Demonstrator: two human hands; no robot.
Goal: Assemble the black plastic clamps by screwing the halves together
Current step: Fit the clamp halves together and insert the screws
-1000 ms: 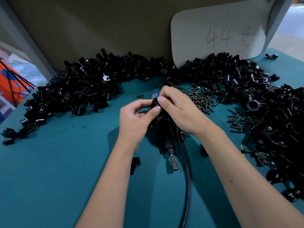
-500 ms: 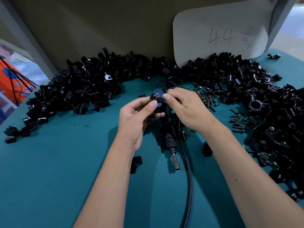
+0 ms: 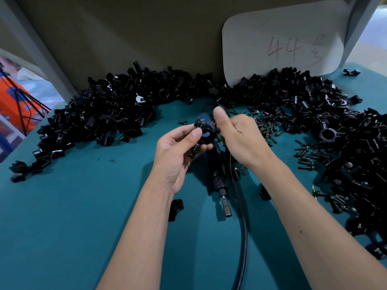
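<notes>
The left hand's [image 3: 178, 151] fingers [image 3: 195, 133] are curled round a black plastic clamp [image 3: 202, 132], thumb on its near face, holding it up above the middle of the teal tabletop [image 3: 73, 216]. Just right of it the right hand [image 3: 240, 139] has its thumb raised and its fingers folded under toward the clamp; whether they pinch anything cannot be told, since the palm hides them. Under the two hands an electric screwdriver [image 3: 217, 174] lies on the tabletop with its bit pointing toward the near edge, and its black cable [image 3: 240, 227] runs along its right side down to the near edge. A single black clamp half [image 3: 176, 209] lies beside the left forearm. A scatter of dark screws [image 3: 266, 126] lies just right of the right hand, with more screws [image 3: 310, 155] farther right. A large heap of black clamp parts [image 3: 100, 118] fills the far left of the tabletop, and another heap [image 3: 345, 143] curves from the far side down the right edge. Behind them a pale card [image 3: 282, 38] with "44" handwritten in red leans on the back wall.
</notes>
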